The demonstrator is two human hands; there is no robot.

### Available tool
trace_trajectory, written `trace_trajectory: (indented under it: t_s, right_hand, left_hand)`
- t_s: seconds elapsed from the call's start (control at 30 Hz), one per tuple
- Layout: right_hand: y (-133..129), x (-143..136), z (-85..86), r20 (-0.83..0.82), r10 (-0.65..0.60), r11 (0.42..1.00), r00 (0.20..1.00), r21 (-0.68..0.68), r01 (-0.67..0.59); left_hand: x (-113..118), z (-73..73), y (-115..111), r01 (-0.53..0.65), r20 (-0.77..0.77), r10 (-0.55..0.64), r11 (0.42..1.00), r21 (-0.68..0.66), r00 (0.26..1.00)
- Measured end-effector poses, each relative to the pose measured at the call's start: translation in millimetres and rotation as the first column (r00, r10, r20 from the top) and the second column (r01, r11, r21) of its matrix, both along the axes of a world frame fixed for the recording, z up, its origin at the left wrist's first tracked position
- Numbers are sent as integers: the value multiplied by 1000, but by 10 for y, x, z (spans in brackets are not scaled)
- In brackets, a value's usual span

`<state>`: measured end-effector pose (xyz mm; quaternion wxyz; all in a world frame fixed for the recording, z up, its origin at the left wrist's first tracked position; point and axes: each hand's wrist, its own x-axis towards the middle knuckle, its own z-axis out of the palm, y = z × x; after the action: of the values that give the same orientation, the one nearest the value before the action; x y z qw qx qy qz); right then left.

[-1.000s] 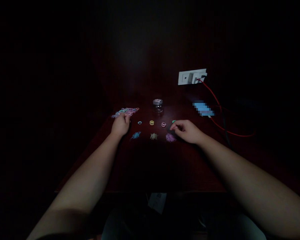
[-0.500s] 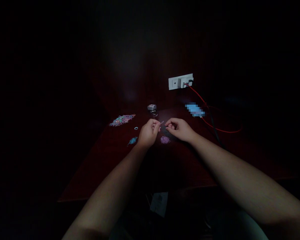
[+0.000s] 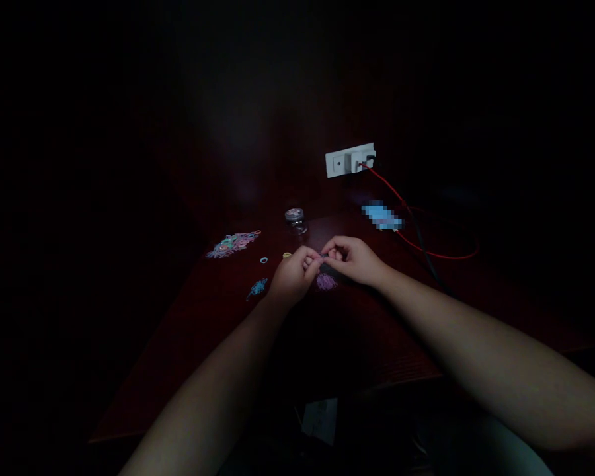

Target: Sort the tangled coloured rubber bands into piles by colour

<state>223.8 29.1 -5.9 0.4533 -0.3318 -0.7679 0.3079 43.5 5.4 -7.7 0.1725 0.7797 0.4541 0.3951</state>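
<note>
On the table's [image 3: 178,344] left, the mixed band pile [image 3: 234,244] lay near the blue bands [image 3: 258,287]. The left hand [image 3: 295,272] had met, beyond the purple bands [image 3: 326,282], the right hand [image 3: 352,258]: handling became two-handed. Both were pinched closed, contents indiscernible. The near edge [image 3: 391,385] stood well apart; rightward room reached the red cable [image 3: 446,256].

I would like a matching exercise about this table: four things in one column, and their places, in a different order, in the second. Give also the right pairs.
Things
1. Jar
2. Purple pile
3. Mixed pile
4. Blue pile

Places in the picture
A. Furthest left of the four
B. Just below where the left hand and right hand come together
C. Below the pale blue ring
D. Upright, beyond the hands

Pairs: 1-D, 2-B, 3-A, 4-C
</note>
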Motion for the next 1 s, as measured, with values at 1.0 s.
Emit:
trace_trajectory:
  t_s: [1.0]
  right_hand:
    - [-28, 23, 24, 32, -34, 998, 999, 49, 33]
  left_hand:
    - [-2, -20, -34, 74, 36, -74, 997, 21, 997]
